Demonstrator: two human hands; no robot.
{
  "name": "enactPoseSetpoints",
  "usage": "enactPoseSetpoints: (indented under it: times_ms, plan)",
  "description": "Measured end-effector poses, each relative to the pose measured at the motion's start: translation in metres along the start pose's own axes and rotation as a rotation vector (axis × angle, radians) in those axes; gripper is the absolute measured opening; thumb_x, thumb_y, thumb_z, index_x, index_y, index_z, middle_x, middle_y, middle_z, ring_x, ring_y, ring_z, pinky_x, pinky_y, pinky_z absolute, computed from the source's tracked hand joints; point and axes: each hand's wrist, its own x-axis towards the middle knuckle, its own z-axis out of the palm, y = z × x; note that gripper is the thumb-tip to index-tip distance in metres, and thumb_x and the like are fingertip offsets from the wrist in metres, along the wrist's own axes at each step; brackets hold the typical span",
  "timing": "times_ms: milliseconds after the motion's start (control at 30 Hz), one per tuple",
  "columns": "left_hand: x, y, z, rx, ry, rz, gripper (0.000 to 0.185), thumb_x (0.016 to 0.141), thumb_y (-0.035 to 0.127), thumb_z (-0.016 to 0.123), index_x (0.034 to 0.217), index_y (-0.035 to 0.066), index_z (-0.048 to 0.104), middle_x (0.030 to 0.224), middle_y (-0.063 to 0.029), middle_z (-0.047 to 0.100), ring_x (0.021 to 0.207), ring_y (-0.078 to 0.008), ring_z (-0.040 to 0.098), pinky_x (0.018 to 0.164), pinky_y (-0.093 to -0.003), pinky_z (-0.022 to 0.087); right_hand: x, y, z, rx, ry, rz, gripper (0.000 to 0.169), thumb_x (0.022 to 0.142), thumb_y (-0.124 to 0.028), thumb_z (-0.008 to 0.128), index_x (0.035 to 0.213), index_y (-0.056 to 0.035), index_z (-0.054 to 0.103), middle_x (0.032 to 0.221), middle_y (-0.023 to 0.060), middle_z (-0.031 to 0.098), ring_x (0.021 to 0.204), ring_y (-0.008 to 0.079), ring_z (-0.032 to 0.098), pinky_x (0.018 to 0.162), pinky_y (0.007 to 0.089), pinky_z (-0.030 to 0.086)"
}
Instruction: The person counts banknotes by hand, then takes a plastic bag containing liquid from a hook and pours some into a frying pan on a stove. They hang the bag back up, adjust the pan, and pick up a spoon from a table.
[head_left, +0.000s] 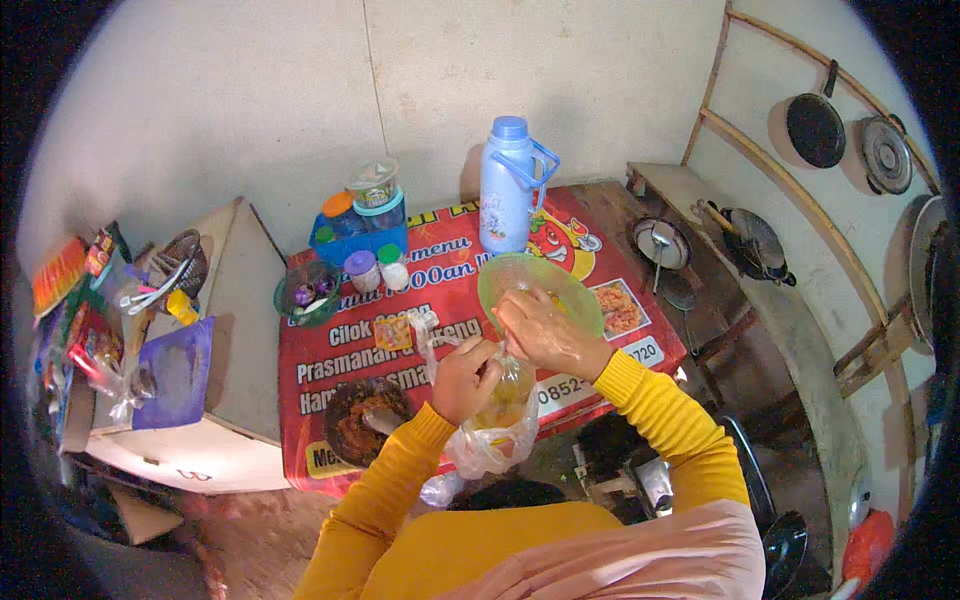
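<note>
Both hands are at the neck of a clear plastic bag (501, 397) with yellowish contents, which hangs at the table's front edge. My left hand (466, 379) grips the bag's top on the left side. My right hand (551, 330) pinches the neck from the right, over the near rim of a green plastic bowl (510, 277). Some yellow food shows in that bowl, partly hidden by the hand. To the left, a dark stone mortar (341, 431) holds reddish-brown paste and a pestle (384, 421). A small yellow packet (393, 332) lies behind my left hand.
A blue thermos (506, 195) stands behind the bowl on the red printed banner (450, 285). Jars (363, 271), a blue basket (386, 238) and a green bowl of onions (306, 296) are at the back left. A pan (661, 244) and a wok (754, 244) sit at the right.
</note>
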Motion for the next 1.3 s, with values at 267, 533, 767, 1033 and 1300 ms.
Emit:
enactPoseSetpoints:
  times_ms: [267, 533, 767, 1033, 1300]
  plan:
    - [0.007, -0.008, 0.003, -0.032, 0.114, 0.010, 0.008, 0.076, 0.007, 0.053, 0.080, 0.001, 0.058, 0.070, -0.0143, 0.052, 0.062, -0.0279, 0.053, 0.055, -0.0351, 0.041, -0.031, -0.012, 0.018, 0.347, 0.063, 0.216, 0.012, 0.076, -0.008, 0.053, 0.083, -0.0030, 0.044, 0.078, 0.0163, 0.046, 0.079, 0.0374, 0.050, 0.070, 0.0458, 0.038]
    - [0.010, -0.006, 0.001, -0.059, 0.119, 0.042, 0.007, 0.076, 0.005, 0.054, 0.080, 0.001, 0.058, 0.070, -0.0127, 0.053, 0.060, -0.0255, 0.054, 0.053, -0.0322, 0.042, -0.028, -0.019, 0.015, 0.490, 0.112, 0.364, 0.027, 0.079, -0.017, 0.062, 0.101, -0.0037, 0.051, 0.094, 0.0125, 0.058, 0.086, 0.0283, 0.057, 0.077, 0.0391, 0.043]
    - [0.036, -0.002, -0.026, 0.033, -0.050, 0.170, 0.004, 0.075, 0.007, 0.055, 0.073, 0.004, 0.055, 0.065, -0.0117, 0.050, 0.058, -0.0267, 0.051, 0.051, -0.0356, 0.039, -0.031, -0.033, 0.025, 0.678, 0.204, 0.556, 0.023, 0.078, -0.012, 0.061, 0.098, -0.0029, 0.057, 0.092, 0.0132, 0.060, 0.087, 0.0251, 0.060, 0.080, 0.0347, 0.044]
    - [0.040, -0.008, -0.031, 0.061, -0.117, 0.130, 0.008, 0.076, 0.012, 0.054, 0.074, 0.005, 0.057, 0.066, -0.0119, 0.051, 0.060, -0.0287, 0.053, 0.054, -0.0382, 0.041, -0.021, -0.044, 0.032, 0.815, 0.122, 0.823, 0.019, 0.080, -0.013, 0.062, 0.095, -0.0018, 0.060, 0.086, 0.0031, 0.062, 0.075, 0.0104, 0.055, 0.067, 0.0261, 0.043]
    - [0.039, -0.009, -0.027, 0.119, -0.018, 0.300, 0.004, 0.074, 0.007, 0.058, 0.076, 0.005, 0.056, 0.064, -0.0120, 0.047, 0.054, -0.0267, 0.051, 0.049, -0.0350, 0.039, -0.033, -0.029, 0.049, 0.925, 0.221, 0.714, 0.018, 0.079, -0.017, 0.064, 0.090, -0.0025, 0.062, 0.071, -0.0019, 0.055, 0.064, 0.0073, 0.046, 0.060, 0.0242, 0.041]
